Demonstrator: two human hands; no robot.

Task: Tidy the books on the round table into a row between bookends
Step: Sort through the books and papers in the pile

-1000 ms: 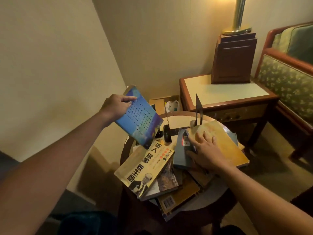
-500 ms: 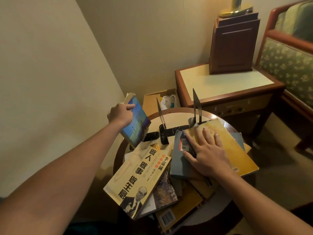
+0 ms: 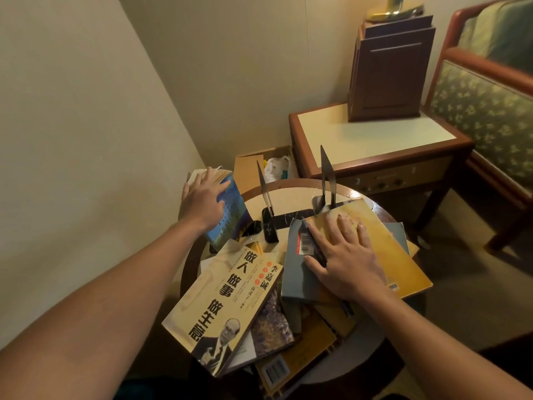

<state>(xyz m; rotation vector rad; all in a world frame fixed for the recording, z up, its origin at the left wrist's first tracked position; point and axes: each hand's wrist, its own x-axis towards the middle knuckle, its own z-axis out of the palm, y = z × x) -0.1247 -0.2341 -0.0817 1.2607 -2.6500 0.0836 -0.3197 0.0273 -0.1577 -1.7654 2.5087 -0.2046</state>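
A person's left hand (image 3: 202,203) lay spread, not clenched, against the cover of a blue book (image 3: 232,219) propped on edge at the counter's (image 3: 291,184) left rim, outside the left bookend (image 3: 264,186). Behind it, an open cardboard box (image 3: 248,168) held a crumpled plastic bag (image 3: 277,167). With the first book apparently yet to be stood in the empty gap before the right bookend (image 3: 327,174), the next move called for lifting it over; the right hand (image 3: 346,255) pressed flat, grasping nothing, on a yellow book (image 3: 401,255) topping the loose pile.
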